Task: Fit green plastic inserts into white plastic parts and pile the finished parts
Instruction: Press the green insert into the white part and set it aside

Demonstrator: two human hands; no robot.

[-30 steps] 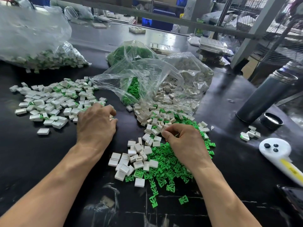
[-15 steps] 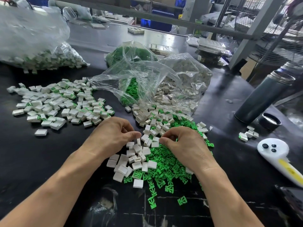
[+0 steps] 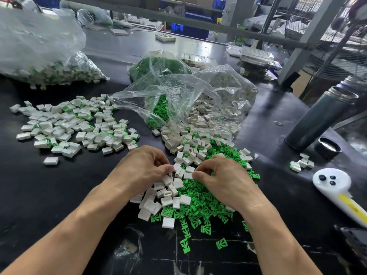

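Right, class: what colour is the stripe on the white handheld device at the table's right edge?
Yellow: the stripe runs along the device's handle, in the head view.

A factory assembly bench: a long black worktable point(image 3: 198, 46) carries bulk plastic bags point(image 3: 35, 46) of small moulded parts at ten o'clock, with steel racking point(image 3: 301, 36) and blue storage bins point(image 3: 188, 29) at twelve to two o'clock.

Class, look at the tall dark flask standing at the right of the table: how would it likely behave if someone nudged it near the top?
The flask is tall and narrow and stands upright, so it would probably tip rather than slide. Being round, it might then roll. Its cap lies beside it, so any contents could spill.
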